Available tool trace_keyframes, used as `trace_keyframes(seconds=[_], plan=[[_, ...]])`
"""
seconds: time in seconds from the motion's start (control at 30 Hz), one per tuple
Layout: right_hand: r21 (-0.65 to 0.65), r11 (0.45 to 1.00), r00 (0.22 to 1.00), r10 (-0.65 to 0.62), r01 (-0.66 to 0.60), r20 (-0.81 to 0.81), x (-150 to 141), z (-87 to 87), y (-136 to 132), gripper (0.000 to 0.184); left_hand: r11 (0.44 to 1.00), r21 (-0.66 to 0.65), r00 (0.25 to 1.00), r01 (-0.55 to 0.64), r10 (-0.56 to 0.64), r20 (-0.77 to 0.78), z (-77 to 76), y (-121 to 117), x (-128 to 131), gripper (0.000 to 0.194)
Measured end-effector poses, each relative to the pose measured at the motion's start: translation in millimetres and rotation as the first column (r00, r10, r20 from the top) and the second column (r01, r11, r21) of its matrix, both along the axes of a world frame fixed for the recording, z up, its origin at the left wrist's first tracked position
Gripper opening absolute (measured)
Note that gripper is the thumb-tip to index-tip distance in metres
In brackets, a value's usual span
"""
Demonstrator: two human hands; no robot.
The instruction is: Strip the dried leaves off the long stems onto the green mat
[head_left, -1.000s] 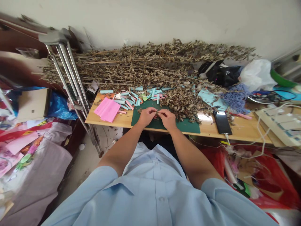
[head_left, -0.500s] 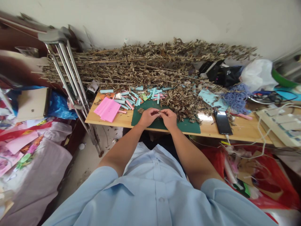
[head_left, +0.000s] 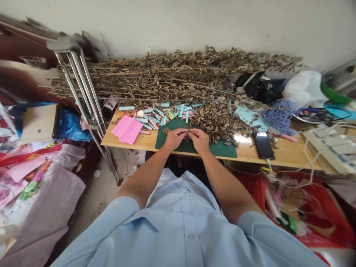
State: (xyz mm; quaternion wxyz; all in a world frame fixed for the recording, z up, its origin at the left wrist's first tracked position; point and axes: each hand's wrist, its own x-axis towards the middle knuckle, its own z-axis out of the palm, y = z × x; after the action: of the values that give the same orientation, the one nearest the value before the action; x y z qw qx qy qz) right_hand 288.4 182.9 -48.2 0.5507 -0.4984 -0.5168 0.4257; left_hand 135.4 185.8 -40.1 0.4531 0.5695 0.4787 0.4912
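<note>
Over a green mat (head_left: 225, 149), my left hand (head_left: 175, 138) and my right hand (head_left: 200, 140) meet with fingertips pinched together. Between them is a small bit of dried leaf (head_left: 188, 132), partly hidden by the fingers. A heap of dried leaves (head_left: 215, 120) lies just past my right hand and covers part of the mat. Beyond my left hand are several rolled blue and pink paper tubes (head_left: 143, 120), some crossing one another. Farther left rests a stack of pink paper sheets (head_left: 127, 129).
Long dried leafy stalks (head_left: 167, 78) line the wall. Metal crutches (head_left: 83, 89) lean at the table's left end. On the right are a phone (head_left: 263, 144) with a cable, blue-purple string (head_left: 280, 115), blue paper (head_left: 251, 116) and a power strip (head_left: 330, 148). Red bags (head_left: 314, 207) sit below.
Both hands stay over the mat, with only slight finger movement around the bit of leaf. The view has shifted very slightly; nothing else has visibly moved.
</note>
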Motion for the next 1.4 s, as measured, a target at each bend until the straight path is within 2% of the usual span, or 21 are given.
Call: trace_keyframes(seconds=[0.1, 0.2, 0.3, 0.37, 0.47, 0.67, 0.77, 0.83, 0.97, 1.07, 1.17, 1.4], plan=[[0.050, 0.998, 0.997, -0.038, 0.035, 0.069, 1, -1.5, 0, 0.030, 0.999, -0.034, 0.998, 0.026, -0.024, 0.059, 4.9, -2, 1, 0.020], [0.115, 0.993, 0.990, -0.016, 0.000, 0.138, 2, 0.4, 0, 0.034, 0.998, -0.054, 0.997, 0.032, -0.028, 0.066, 8.8, -3, 2, 0.018], [0.225, 0.974, 0.978, -0.009, -0.039, 0.208, 3, 4.5, -2, 0.023, 0.996, -0.084, 0.995, 0.034, -0.025, 0.098, 9.4, -2, 2, 0.015], [0.255, 0.966, 0.973, -0.013, -0.047, 0.229, 3, 7.6, -3, 0.018, 0.995, -0.097, 0.992, 0.024, -0.012, 0.125, 8.1, -1, 2, 0.014], [0.224, 0.974, 0.970, -0.015, -0.042, 0.244, 3, 11.0, -5, 0.015, 0.996, -0.085, 0.996, 0.016, -0.008, 0.094, 5.6, 0, 1, 0.012], [0.072, 0.997, 0.976, -0.017, 0.001, 0.219, 1, 9.5, -8, 0.016, 0.999, 0.032, 0.994, -0.002, 0.005, -0.112, 5.7, -2, -1, 0.010], [0.059, 0.998, 0.976, -0.033, 0.021, 0.216, 0, 7.2, -7, 0.016, 0.998, 0.062, 0.985, 0.000, 0.011, -0.174, 7.0, -3, -1, 0.013], [0.042, 0.997, 0.978, -0.068, 0.061, 0.195, 0, 6.8, -6, 0.017, 0.999, 0.037, 0.987, -0.022, 0.028, -0.159, 7.2, -2, -1, 0.013], [-0.026, 0.991, 0.990, -0.127, 0.129, 0.056, -1, 7.7, -3, 0.023, 0.996, -0.075, 0.998, -0.057, 0.057, -0.003, 7.0, -1, 0, 0.011], [0.010, 0.997, 0.994, -0.079, 0.079, 0.079, -2, 8.2, -3, 0.024, 0.997, -0.072, 0.999, -0.012, 0.015, 0.045, 7.4, -1, 0, 0.014], [0.041, 0.999, 0.986, -0.040, 0.033, 0.160, -1, 9.3, -3, 0.020, 0.999, -0.036, 1.000, 0.015, -0.015, -0.007, 9.0, -1, 0, 0.011], [0.150, 0.987, 0.973, 0.023, -0.059, 0.228, 1, 13.9, -4, 0.020, 0.999, 0.020, 0.994, -0.029, 0.031, -0.103, 12.4, -2, -3, 0.011]])
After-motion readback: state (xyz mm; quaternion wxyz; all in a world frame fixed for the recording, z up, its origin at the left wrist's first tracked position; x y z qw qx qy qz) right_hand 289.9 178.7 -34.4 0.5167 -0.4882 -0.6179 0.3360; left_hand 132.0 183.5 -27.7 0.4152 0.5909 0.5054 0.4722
